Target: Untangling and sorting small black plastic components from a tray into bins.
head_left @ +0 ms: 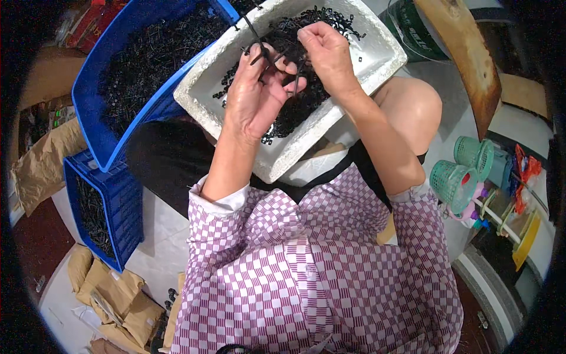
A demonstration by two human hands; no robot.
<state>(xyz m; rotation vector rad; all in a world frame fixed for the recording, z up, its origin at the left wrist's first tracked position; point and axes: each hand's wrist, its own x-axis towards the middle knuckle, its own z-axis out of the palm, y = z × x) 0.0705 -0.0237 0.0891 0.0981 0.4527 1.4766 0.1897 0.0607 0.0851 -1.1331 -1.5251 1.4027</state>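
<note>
A white foam box (200,79) lies tilted across my lap, with many small black plastic pieces (295,112) in it. Over the box, my left hand (259,94) is closed around a thin, branched black plastic strip (252,29), whose long end sticks up past the box's far rim. Just to the right, my right hand (327,56) is curled in a pinch above the loose pieces. Whatever lies between its thumb and fingertips is too small or hidden to make out.
A large blue crate (88,127) full of black parts stands at the left, with a smaller blue crate (127,206) below it. Brown paper packages (121,295) lie at lower left. A green bucket (410,29) and green baskets (451,183) are to the right.
</note>
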